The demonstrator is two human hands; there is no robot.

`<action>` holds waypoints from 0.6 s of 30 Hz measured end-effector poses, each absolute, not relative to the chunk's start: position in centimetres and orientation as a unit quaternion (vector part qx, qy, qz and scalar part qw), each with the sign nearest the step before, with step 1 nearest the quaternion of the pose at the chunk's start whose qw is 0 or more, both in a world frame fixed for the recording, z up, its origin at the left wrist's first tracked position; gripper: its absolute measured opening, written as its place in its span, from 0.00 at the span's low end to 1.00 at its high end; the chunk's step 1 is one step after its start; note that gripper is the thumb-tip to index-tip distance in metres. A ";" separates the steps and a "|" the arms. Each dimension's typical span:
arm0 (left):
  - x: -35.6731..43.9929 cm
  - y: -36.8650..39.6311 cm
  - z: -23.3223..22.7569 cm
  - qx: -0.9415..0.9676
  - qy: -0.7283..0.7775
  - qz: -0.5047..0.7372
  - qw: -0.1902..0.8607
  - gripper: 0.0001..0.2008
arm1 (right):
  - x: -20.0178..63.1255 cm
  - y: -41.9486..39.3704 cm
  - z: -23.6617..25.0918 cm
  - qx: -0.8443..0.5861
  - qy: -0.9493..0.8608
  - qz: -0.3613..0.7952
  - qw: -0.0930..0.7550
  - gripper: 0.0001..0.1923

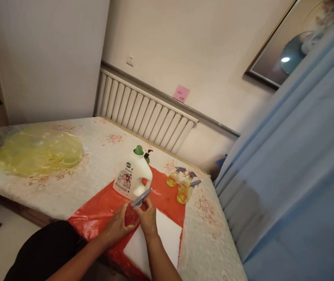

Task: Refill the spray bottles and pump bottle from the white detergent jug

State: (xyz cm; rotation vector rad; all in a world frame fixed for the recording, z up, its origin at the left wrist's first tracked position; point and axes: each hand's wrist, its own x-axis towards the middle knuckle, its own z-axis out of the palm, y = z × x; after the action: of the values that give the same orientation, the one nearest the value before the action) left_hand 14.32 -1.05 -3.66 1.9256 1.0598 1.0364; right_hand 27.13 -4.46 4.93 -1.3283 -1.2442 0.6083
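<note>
Over the front of the red plastic sheet (96,208), I hold a small spray bottle with a grey trigger head (142,198) in both hands. My left hand (118,226) curves round its see-through body, which hardly stands out against the red. The fingers of my right hand (147,216) are closed at the neck, just under the grey head. Right behind them stands a big white jug (136,175) with a handle, a printed label and something green in its mouth. Beneath my right forearm lies a white flat pad (167,234).
Several small spray bottles (183,194) with yellow liquid stand at the right. A dark pump-top bottle (147,156) is partly hidden behind the jug. A yellow plastic bag (35,152) lies on the left of the flowered tablecloth (96,148). A blue curtain (286,168) hangs along the right side.
</note>
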 end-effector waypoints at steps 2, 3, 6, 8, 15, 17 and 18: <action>14.3 -1.1 -3.6 0.744 0.412 0.392 0.351 0.39 | 27.2 -4.5 5.0 -0.564 -0.538 0.262 0.570 0.10; 14.3 -1.1 -3.5 0.746 0.412 0.386 0.353 0.39 | 27.3 -4.6 5.1 -0.562 -0.542 0.263 0.566 0.10; 14.3 -1.2 -3.3 0.748 0.415 0.379 0.352 0.39 | 27.6 -4.8 5.2 -0.563 -0.553 0.261 0.556 0.08; 14.3 -1.2 -3.3 0.747 0.415 0.385 0.348 0.39 | 27.7 -4.8 5.1 -0.565 -0.555 0.258 0.554 0.07; 14.4 -0.9 -3.8 0.749 0.412 0.388 0.343 0.38 | 27.2 -4.6 4.6 -0.575 -0.545 0.247 0.558 0.08; 14.4 -0.9 -3.9 0.744 0.414 0.392 0.347 0.38 | 27.0 -4.7 4.7 -0.576 -0.541 0.245 0.561 0.09; 14.4 -0.9 -3.9 0.741 0.413 0.398 0.349 0.38 | 26.9 -4.7 4.7 -0.577 -0.539 0.244 0.563 0.10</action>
State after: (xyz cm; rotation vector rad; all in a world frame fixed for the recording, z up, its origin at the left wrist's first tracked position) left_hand 14.41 -0.91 -3.95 1.9198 1.0704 1.0304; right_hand 26.89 -4.72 4.70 -1.3579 -1.2687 0.5735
